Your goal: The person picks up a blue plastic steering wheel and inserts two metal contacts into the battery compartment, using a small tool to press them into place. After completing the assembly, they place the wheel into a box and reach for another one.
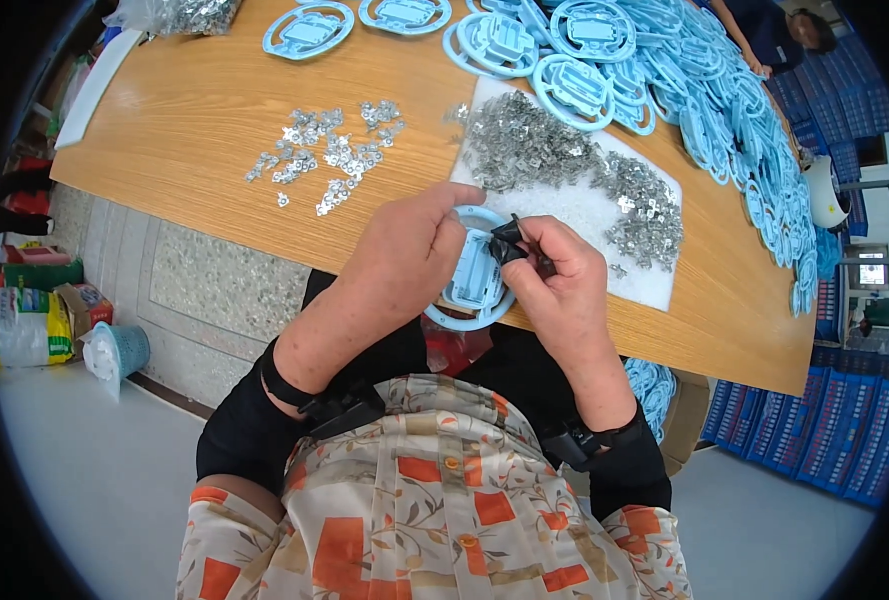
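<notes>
My left hand (405, 262) grips a round light-blue plastic part (473, 283) at the table's near edge. My right hand (557, 288) holds a small black tool (510, 243) with its tip pressed onto the middle of that part. Just beyond my hands lies a white foam pad (585, 212) heaped with several small shiny metal clips (530, 145). More loose metal clips (330, 155) are scattered on the wooden table (195, 110) to the left.
A long pile of light-blue round parts (725, 110) runs along the table's far and right side. A bag of metal pieces (190, 14) sits at the far left. Blue crates (845, 440) stand at right; another person (775, 30) is at the top right.
</notes>
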The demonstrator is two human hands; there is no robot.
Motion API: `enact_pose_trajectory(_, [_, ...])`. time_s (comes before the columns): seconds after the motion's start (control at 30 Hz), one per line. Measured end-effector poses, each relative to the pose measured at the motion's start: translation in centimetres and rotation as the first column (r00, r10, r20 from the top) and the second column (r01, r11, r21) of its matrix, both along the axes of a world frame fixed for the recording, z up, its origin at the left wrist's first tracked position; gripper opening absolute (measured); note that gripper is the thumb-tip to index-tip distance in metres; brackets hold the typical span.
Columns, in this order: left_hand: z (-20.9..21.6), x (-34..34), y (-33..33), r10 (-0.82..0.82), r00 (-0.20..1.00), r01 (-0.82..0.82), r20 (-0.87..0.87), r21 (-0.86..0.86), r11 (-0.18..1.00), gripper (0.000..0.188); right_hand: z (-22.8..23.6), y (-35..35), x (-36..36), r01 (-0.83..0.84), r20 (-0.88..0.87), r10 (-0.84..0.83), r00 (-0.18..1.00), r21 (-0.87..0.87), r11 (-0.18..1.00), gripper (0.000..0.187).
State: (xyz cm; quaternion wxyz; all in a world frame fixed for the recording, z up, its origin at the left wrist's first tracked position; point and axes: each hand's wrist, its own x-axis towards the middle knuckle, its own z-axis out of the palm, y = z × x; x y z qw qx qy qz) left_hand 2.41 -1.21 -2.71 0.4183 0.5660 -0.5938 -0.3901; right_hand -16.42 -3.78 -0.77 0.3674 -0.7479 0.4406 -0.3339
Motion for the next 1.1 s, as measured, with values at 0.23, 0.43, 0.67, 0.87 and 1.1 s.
enact_pose_trajectory(0.23, [0.0,-0.2,0.0,-0.006,1.000,0.006,-0.018,-0.030,1.000,0.032,0.1,0.3,0.3,-0.044,-0.182,0.002,0.983,-0.226,0.973,0.022])
enact_pose_trajectory(0.43, [-0.4,-0.1,-0.1,-0.015,1.000,0.013,-0.026,-0.049,0.999,0.032,2.2,1.3,0.4,-0.195,-0.419,0.040,0.907,-0.333,0.923,0.033])
enact_pose_trajectory(0.67, [-0.3,-0.1,-0.2,0.004,1.000,-0.003,0.015,-0.086,0.996,0.031,3.2,1.9,-1.6,-0.011,-0.342,0.001,0.940,-0.026,1.000,0.033])
enact_pose_trajectory(0.87, [-0.6,-0.1,-0.2,0.021,0.999,-0.018,0.032,-0.096,0.995,0.032,3.7,1.9,-1.7,-0.139,-0.475,0.050,0.879,-0.155,0.978,0.030])
enact_pose_trajectory(1.1, [-0.2,-0.1,-0.1,0.024,0.999,-0.022,0.032,-0.053,0.998,0.031,3.7,1.8,-1.3,-0.236,-0.623,0.015,0.782,-0.274,0.932,0.036])
